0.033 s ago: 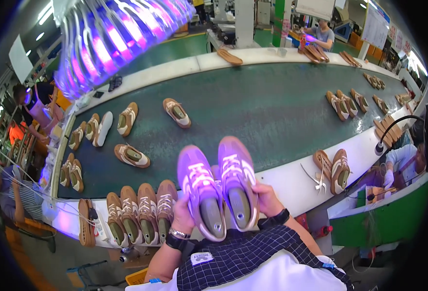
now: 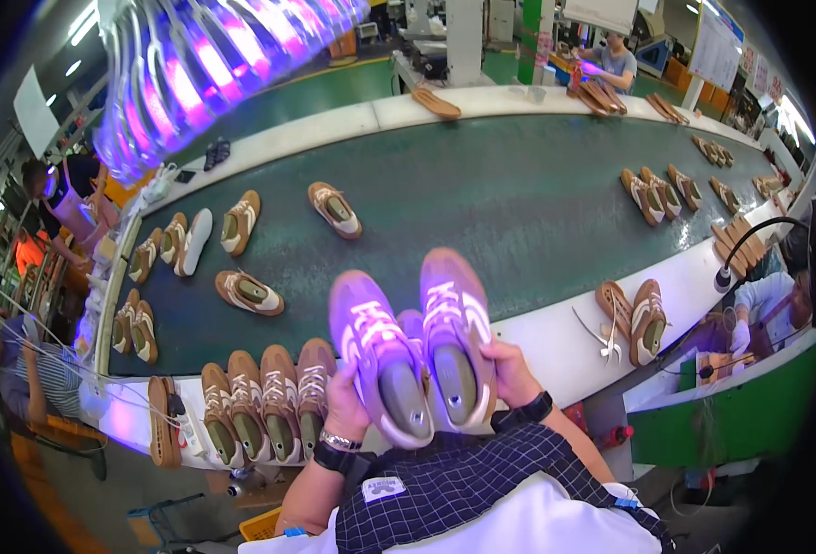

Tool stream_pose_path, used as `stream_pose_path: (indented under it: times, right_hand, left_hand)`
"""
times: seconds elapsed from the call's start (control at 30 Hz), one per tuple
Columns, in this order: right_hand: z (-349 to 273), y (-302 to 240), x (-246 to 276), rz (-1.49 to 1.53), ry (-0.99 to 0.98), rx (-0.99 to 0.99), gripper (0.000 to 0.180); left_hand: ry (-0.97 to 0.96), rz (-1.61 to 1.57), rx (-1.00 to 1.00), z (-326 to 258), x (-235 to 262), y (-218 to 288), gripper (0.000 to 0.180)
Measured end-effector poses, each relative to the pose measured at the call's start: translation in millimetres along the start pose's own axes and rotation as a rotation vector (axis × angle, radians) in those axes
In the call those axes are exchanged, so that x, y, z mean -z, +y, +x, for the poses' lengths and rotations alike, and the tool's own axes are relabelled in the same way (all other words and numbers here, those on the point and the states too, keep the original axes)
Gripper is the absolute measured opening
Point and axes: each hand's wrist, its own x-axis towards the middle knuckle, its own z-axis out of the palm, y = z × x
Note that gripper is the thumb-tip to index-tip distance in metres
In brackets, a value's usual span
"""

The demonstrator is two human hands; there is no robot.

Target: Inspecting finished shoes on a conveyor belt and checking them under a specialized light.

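My left hand grips a sneaker by its left side near the heel. My right hand is closed on the right side of a second sneaker. Both shoes are held up side by side, toes pointing away, with pale laces, a light side stripe and an olive insole. Purple light tints them. Between them, a small part of something behind shows, too hidden to name. To the left of my left hand, several brown sneakers stand in a row on the white ledge.
Beyond the ledge runs a green belt with brown sneakers spread on it. Purple-lit strips hang at upper left. A shoe sole and a sneaker lie on the ledge at right. Co-workers are at the sides and far edge.
The two sneakers have risen slightly, and their toes have moved a little further apart, the left one tilting leftward. Both hands keep their hold.
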Motion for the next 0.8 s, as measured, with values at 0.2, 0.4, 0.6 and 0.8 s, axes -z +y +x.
stream_pose_path:
  times: [0.2, 0.4, 0.6, 0.8]
  right_hand:
    - [11.6, -17.8, 0.6, 0.125, 0.142, 0.125, 0.048]
    - [9.3, -2.0, 1.7, 0.145, 0.362, 0.23, 0.048]
    - [7.4, 12.2, 2.8, 0.139, 0.445, 0.207, 0.039]
    - [8.0, 19.7, 1.7, 0.138, 0.469, 0.219, 0.038]
  left_hand:
    - [0.151, 0.023, -0.316, 9.4, -7.1, 10.4, 0.048]
    - [0.332, -0.016, -0.294, 13.2, -1.1, 4.2, 0.045]
    - [0.446, -0.019, -0.285, 19.7, 6.5, -3.9, 0.041]
    - [0.459, 0.0, -0.284, 22.1, 10.8, -6.2, 0.039]
